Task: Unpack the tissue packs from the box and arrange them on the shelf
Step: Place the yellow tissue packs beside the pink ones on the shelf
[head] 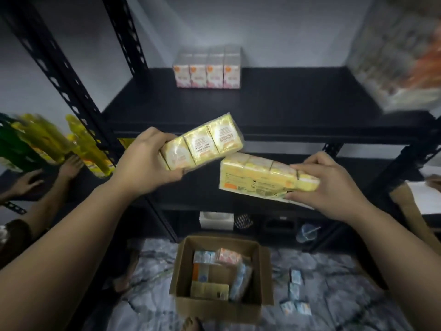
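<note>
Glossy yellow tissue packs (202, 142), plastic-wrapped.

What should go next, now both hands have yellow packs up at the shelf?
Probably set the left hand's yellow pack on the shelf beside the pink packs; it is nearer, and bare board lies right of that row.

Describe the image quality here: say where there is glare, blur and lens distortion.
Head view: glare washes the wrapper of the yellow pack gripped by the left hand; the pack in the right hand is softly blurred; the bottles at left and the bag at upper right are smeared; the shelf uprights bow from the wide-angle lens; the corners darken.
</note>
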Tool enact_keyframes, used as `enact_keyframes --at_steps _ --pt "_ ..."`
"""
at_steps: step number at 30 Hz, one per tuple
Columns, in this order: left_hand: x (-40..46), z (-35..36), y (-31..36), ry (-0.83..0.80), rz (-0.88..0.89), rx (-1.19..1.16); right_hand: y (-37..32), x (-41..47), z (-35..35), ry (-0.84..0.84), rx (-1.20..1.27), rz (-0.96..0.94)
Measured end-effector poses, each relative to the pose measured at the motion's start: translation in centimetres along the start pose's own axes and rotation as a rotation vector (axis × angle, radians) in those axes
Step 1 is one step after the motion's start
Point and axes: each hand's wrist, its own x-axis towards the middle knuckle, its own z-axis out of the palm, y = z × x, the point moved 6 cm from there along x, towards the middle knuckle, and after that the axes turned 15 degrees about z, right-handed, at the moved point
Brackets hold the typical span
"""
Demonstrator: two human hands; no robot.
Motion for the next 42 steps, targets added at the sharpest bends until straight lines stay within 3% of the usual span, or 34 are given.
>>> enact_keyframes --at_steps 8,16,28,37,42 --pt "4.8 -4.9 0.9 0.105 0.03 0.069 -3.2 2.7 -4.4 0.173 0.025 -0.048" --pt "9.8 -6.1 -3.3 0.112 0.052 0.108 -4.5 7.5 -6.5 0.331 -0.028 -0.015" --pt "14.7 -2.3 -12.8 -0.119 0.108 0.064 -5.4 14.9 -3.2 0.423 -0.12 0.135" --pt "17.6 0.1 -15.4 -0.319 0.126 0.061 -4.4 16.6 -3.7 0.358 -0.224 0.2" --pt "19.9 1.3 -13.5 -0.409 0.077 0.134 -3.2 18.0 -5.0 0.313 -0.204 0.179"
